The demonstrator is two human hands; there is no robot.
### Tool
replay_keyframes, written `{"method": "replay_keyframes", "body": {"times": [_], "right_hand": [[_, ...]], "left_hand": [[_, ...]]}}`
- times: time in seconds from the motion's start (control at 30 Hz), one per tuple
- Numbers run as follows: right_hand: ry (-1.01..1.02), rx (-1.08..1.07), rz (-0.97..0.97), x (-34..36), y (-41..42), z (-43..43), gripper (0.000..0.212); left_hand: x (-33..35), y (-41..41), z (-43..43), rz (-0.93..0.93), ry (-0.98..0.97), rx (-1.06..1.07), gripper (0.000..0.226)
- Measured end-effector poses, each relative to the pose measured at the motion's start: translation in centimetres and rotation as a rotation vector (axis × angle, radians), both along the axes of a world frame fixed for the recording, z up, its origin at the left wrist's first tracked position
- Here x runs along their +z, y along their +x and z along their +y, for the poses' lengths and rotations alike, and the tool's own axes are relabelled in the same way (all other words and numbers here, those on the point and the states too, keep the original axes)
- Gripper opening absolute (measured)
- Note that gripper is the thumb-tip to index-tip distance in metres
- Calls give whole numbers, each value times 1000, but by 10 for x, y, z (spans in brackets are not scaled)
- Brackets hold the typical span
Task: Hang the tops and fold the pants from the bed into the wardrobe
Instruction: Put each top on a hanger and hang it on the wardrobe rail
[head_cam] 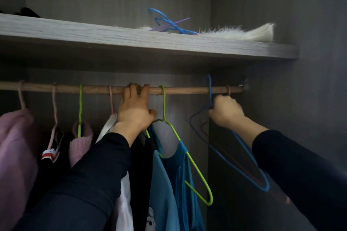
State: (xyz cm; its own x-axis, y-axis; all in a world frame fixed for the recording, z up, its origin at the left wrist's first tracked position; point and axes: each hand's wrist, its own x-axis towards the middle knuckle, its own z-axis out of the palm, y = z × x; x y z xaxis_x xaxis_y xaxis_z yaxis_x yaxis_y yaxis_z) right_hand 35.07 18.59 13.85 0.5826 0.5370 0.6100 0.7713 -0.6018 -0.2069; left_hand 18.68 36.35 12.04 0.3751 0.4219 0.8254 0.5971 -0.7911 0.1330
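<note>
A wooden wardrobe rail (187, 90) runs across the view. My left hand (135, 108) is up at the rail, fingers hooked over it beside a green hanger (189, 157) that carries a blue top (165, 184). My right hand (225, 111) grips the neck of an empty blue hanger (262, 184) whose hook sits over the rail near its right end; a dark red hanger (204, 131) hangs with it. Pink, black and white tops hang further left.
A grey shelf (112, 33) lies above the rail with spare blue and purple hangers (169, 23) and a white furry item (244, 33). The wardrobe side wall (309, 80) stands close on the right. A pink garment (15, 146) fills the left edge.
</note>
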Motion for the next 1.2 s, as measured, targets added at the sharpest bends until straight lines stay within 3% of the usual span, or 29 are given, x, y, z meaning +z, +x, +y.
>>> {"method": "replay_keyframes", "body": {"times": [0.13,0.43,0.53,0.7,0.9,1.1,1.2], "right_hand": [[87,98,121,-5,-8,8,28],[226,167,53,-28,-20,-5,15],[279,217,105,-34,-32,-21,14],[211,219,151,-56,-59,-65,16],[133,245,248,-92,-84,-171,19],[161,292,365,-127,-114,-335,16],[160,262,458,-152,-120,-433,13]], "left_hand": [[0,1,1,18,5,10,81],[2,-2,-3,45,-86,-40,86],[-1,-7,-24,-31,-146,-135,74],[-29,-6,-89,-171,-54,-231,59],[-65,10,-166,-238,-89,-428,43],[-129,9,-311,-427,-342,-579,35],[-162,8,-399,-431,-449,-665,34]]}}
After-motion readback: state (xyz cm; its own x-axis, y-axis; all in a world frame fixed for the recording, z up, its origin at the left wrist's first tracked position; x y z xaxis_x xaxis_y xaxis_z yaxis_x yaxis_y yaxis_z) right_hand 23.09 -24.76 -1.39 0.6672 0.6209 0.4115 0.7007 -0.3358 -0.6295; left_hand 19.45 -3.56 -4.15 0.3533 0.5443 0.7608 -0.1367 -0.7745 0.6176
